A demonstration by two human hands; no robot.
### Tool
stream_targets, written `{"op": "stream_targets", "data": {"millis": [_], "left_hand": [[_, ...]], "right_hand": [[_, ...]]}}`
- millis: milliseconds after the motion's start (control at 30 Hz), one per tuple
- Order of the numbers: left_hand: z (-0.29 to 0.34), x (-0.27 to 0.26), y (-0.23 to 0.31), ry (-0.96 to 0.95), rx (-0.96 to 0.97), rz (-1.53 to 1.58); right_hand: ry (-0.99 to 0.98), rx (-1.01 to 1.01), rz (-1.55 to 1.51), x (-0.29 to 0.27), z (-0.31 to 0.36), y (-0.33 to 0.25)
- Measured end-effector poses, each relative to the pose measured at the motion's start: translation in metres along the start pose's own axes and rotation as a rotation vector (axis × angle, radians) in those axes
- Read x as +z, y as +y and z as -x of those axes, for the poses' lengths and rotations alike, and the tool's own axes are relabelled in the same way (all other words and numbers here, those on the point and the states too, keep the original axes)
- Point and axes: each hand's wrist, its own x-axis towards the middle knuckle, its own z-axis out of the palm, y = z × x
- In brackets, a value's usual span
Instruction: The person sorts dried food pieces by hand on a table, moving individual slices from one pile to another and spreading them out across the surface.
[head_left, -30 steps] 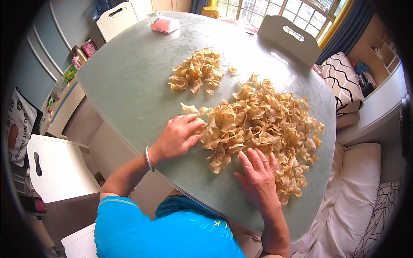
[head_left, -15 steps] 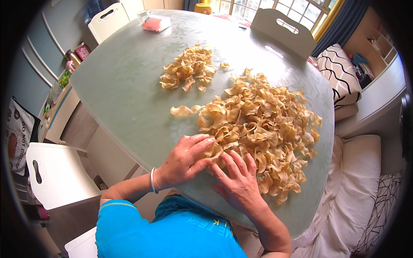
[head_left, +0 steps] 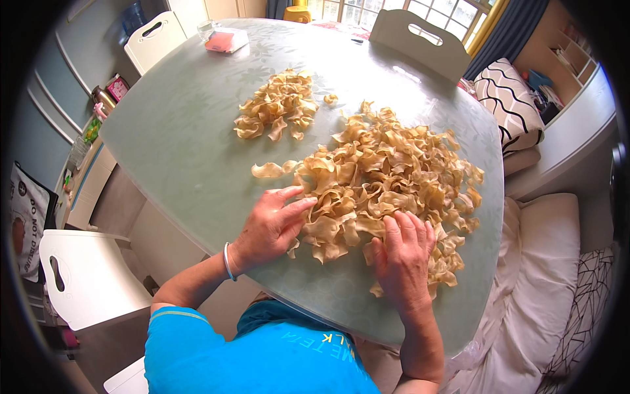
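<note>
A large heap of curly, tan dried slices point(head_left: 394, 164) lies on the right half of the table point(head_left: 190, 131). My left hand point(head_left: 269, 223) is at the heap's left edge, its fingers apart and their tips touching the outer pieces. On the near side, my right hand point(head_left: 403, 259) rests over the heap with fingers stretched out and thumb spread to the left. I see nothing gripped in either hand, though the right fingertips are partly sunk among the slices. Farther off sits a smaller pile of the same slices point(head_left: 279, 105).
A single loose slice point(head_left: 330, 99) lies between the piles. At the far left edge stand a tissue pack point(head_left: 226, 41) and a clear glass point(head_left: 207, 29). White chairs point(head_left: 92, 279) flank the table, and a cushioned sofa point(head_left: 541, 262) is on the right.
My hands have moved apart: the right went rightward along the heap's near edge, the left slightly left. Slices between them are now uncovered. The whole view has shifted a little.
</note>
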Motion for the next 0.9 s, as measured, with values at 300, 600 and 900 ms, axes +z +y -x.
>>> {"op": "stream_targets", "data": {"millis": [300,600,900], "left_hand": [[-0.003,0.017,0.014,-0.246,0.191,0.082],[-0.001,0.004,0.002,-0.038,0.019,-0.123],[-0.016,-0.01,-0.034,-0.178,-0.207,-0.301]], "right_hand": [[-0.107,0.03,0.027,0.006,0.004,0.014],[-0.16,-0.013,-0.081,-0.008,0.006,0.008],[-0.143,-0.209,-0.072,0.001,0.009,-0.018]]}}
